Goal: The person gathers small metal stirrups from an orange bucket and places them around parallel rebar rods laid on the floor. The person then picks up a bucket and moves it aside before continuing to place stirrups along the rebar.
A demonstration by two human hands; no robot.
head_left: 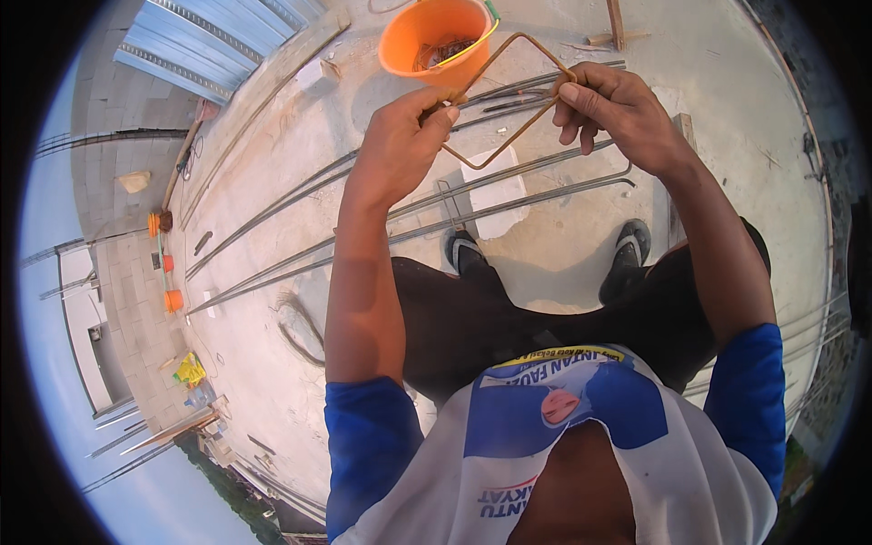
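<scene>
A square steel stirrup [505, 156] of thin brownish bar is held up in front of me, standing on one corner. My left hand [400, 136] pinches its left corner between thumb and fingers. At the opposite corner my right hand [620, 113] grips it with the thumb over the bar. Beneath the stirrup, long steel reinforcing bars [536, 166] run slantwise across the concrete floor, some with hooked ends. Another stirrup [449, 202] stands around the lower bars, left of a pale flat block [495, 204].
An orange bucket [418, 41] with dark wire-like pieces inside stands beyond my hands. Blue-grey corrugated metal sheets [195, 41] lie at the far left. A timber piece [683, 136] is right of my right wrist. My sandalled feet [631, 245] are beside the nearer bars.
</scene>
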